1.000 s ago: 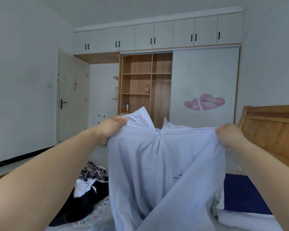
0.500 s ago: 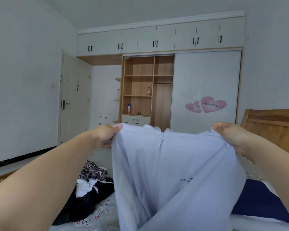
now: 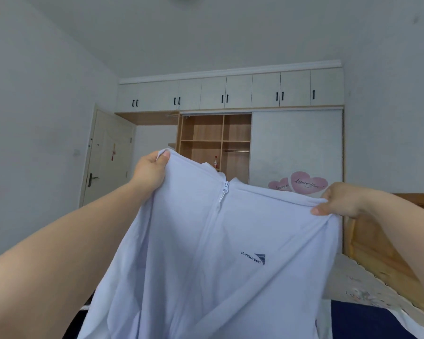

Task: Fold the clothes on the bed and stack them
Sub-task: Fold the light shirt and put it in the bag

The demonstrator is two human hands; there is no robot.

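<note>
Behind your arms stands a big wardrobe [image 3: 230, 133] with open wooden shelves, and a pale door [image 3: 108, 157] sits at nine o'clock. Your left hand [image 3: 149, 171] is at about ten o'clock, and its fingers and thumb pinch one shoulder of the light blue jacket [image 3: 206, 265]. The jacket hangs in the air between your hands, front side facing you, with its zipper [image 3: 224, 192] closed down the middle and a small logo [image 3: 253, 257] on the chest. Your right hand [image 3: 340, 199], at about three o'clock, grips the other shoulder. You hold both shoulders high and wide, most likely so the cloth hangs flat and smooth before you lay it down to fold. Low at four o'clock you can see the bed [image 3: 360, 287] and its wooden headboard [image 3: 377, 248].
</note>
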